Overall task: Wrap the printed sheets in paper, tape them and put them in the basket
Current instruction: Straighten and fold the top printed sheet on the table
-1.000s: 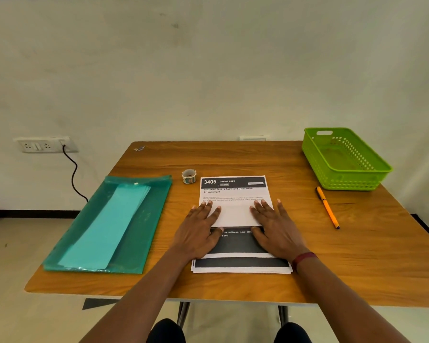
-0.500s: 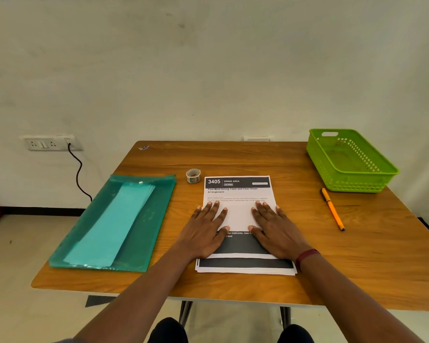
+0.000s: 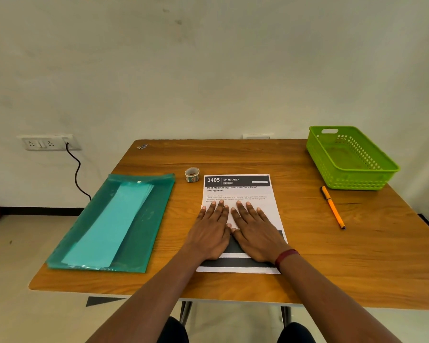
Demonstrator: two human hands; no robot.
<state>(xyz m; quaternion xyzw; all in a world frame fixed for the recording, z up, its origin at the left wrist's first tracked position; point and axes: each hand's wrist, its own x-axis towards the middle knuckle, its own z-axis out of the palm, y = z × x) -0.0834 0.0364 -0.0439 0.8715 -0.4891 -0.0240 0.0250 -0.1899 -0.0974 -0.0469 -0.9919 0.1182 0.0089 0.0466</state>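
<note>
Head view, left to right, please: what is on the tabletop (image 3: 307, 256)?

— Along the left edge I see a green folder (image 3: 149, 219) with a pale teal paper (image 3: 109, 224) lying in it, which I take for the wrapping. Just beyond the far left corner of the printed sheets (image 3: 238, 191) stands the tape roll (image 3: 192, 174), apart from them. The sheets lie flat at the middle of the near edge. My left hand (image 3: 212, 231) and right hand (image 3: 254, 233) rest on them side by side, thumbs almost touching. The fingers are straight and spread, pressing down and gripping nothing.

— And to the right?

— An orange pen (image 3: 332, 206) lies well right of the sheets. The green basket (image 3: 352, 180) sits at the far right corner, with nothing in it that I can see.

— So how far along are we?

— Barely begun, I judge. A white flap seems to lie under my fingers over the middle of the sheets, perhaps a fold; I cannot tell for sure. The teal paper is in its folder, I see no tape on the sheets, and nothing is wrapped. Left to do: fetch the paper, wrap, tape, carry the bundle to the basket.
</note>
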